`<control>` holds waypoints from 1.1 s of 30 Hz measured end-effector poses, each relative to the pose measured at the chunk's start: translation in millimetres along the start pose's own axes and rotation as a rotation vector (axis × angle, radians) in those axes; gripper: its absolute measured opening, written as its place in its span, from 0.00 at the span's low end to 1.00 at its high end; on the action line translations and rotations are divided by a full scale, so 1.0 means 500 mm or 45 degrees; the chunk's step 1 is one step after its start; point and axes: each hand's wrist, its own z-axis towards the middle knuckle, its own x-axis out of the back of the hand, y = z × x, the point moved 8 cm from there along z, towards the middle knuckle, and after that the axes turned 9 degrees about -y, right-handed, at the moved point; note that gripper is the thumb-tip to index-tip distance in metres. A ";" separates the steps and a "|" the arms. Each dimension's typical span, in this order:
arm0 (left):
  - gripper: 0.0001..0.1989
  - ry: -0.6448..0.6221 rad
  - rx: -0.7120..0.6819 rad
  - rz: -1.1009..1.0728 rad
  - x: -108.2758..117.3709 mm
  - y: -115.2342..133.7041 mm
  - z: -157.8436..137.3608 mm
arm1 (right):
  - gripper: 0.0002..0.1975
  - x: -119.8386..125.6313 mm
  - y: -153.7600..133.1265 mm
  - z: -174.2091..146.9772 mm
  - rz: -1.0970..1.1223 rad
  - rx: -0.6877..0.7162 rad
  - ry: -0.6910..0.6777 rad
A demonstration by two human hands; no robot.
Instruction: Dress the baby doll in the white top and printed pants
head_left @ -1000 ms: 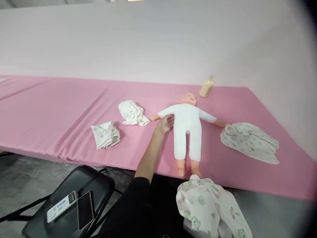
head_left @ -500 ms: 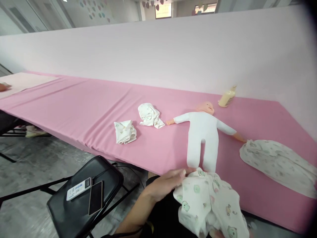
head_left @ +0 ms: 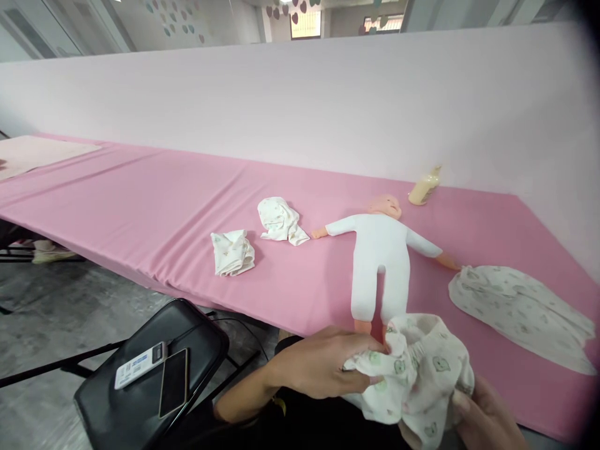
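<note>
A white baby garment [head_left: 422,369] printed with small green animals is bunched between my two hands at the table's near edge. My left hand [head_left: 328,362] closes on its left side, the fingers partly behind the fabric. My right hand [head_left: 487,412] grips the lower right side, thumb on top. Which part of the garment each hand holds, I cannot make out. Just beyond lies a baby doll [head_left: 380,262] in a white suit, on its back with arms spread, its feet close to the cloth.
Two crumpled printed cloths [head_left: 233,252] lie left of the doll on the pink table cover [head_left: 178,200]. A longer printed cloth [head_left: 520,315] is to its right. Behind stands a pump bottle [head_left: 424,187]. A black chair [head_left: 126,412] holds a phone [head_left: 174,382] and a power bank [head_left: 140,365].
The garment has been lifted and gathered. My left hand has moved right and closed on its edge. My right hand has come into clearer view at the right side.
</note>
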 end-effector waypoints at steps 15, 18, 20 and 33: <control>0.18 0.052 -0.001 -0.333 0.072 0.039 -0.012 | 0.21 0.033 -0.227 0.021 -0.694 0.167 0.280; 0.12 0.186 -0.010 -0.467 0.089 0.027 -0.013 | 0.20 0.035 -0.254 0.029 -0.718 0.246 0.289; 0.11 0.308 0.018 -0.464 0.110 0.013 -0.014 | 0.19 0.026 -0.266 0.036 -0.727 0.281 0.261; 0.11 0.688 0.022 -0.262 0.264 0.015 0.010 | 0.13 -0.009 -0.286 0.088 -0.707 0.283 -0.267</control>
